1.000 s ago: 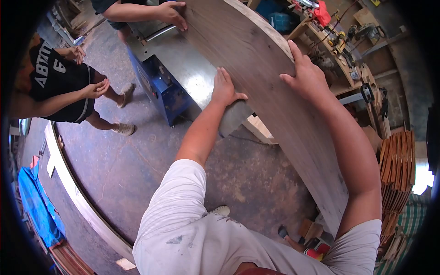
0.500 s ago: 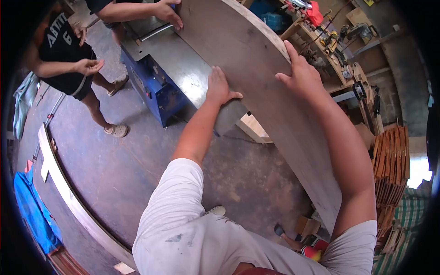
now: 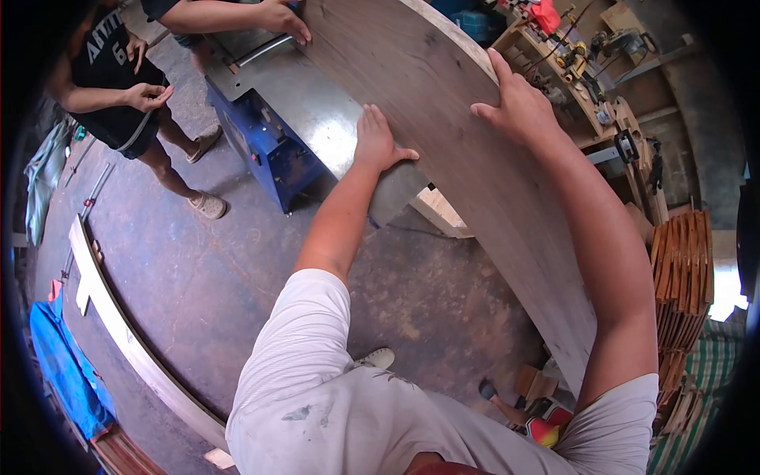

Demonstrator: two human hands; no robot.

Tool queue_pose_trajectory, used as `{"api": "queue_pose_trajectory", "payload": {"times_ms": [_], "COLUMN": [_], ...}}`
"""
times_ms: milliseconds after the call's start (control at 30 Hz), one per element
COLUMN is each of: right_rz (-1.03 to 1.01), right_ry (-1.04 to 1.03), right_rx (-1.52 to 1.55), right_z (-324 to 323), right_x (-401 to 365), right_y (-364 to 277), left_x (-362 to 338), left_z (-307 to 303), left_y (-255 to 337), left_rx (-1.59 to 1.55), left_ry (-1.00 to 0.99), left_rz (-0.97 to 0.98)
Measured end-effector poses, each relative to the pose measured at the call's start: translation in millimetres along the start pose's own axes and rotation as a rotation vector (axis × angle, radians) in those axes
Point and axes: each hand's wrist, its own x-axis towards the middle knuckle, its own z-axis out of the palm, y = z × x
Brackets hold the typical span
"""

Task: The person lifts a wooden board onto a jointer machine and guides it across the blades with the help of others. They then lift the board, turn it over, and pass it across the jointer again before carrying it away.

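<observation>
A long, wide wooden board (image 3: pixel 443 150) stretches from the top centre to the lower right, partly over a metal machine table (image 3: pixel 305 87) with a blue base (image 3: pixel 265 150). My left hand (image 3: pixel 378 141) lies with its fingers spread on the metal surface and against the board's left edge, thumb pointing right. On the board's right edge rests my right hand (image 3: pixel 516 101), index finger stretched along the edge and thumb apart on the top face. At the board's far left edge is another person's hand (image 3: pixel 286 19).
A person in black (image 3: pixel 111 71) stands at the upper left. A curved pale beam (image 3: pixel 134 340) lies on the floor at left, near blue cloth (image 3: pixel 67 364). Tools and shelving (image 3: pixel 586 87) line the right, above stacked wood pieces (image 3: pixel 681 269).
The view has shifted slightly. My hands and the board appear a little higher in the view, with my hands in nearly the same poses. The board's grain shows more clearly.
</observation>
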Motion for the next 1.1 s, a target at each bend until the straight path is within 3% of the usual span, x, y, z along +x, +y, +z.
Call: {"api": "queue_pose_trajectory", "payload": {"times_ms": [267, 633, 1100], "right_rz": [-0.063, -0.012, -0.032], "right_ry": [-0.02, -0.075, -0.001], "right_rx": [-0.015, -0.053, 0.015], "right_z": [-3, -9, 0], "right_x": [2, 3, 11], "right_y": [2, -3, 0], "left_x": [1, 0, 6], "left_z": [-14, -11, -16], "left_y": [7, 5, 4], "left_rx": [0.045, 0.048, 0.062], "left_ry": [-0.09, -0.07, -0.07], "left_rz": [-0.041, -0.03, -0.044]}}
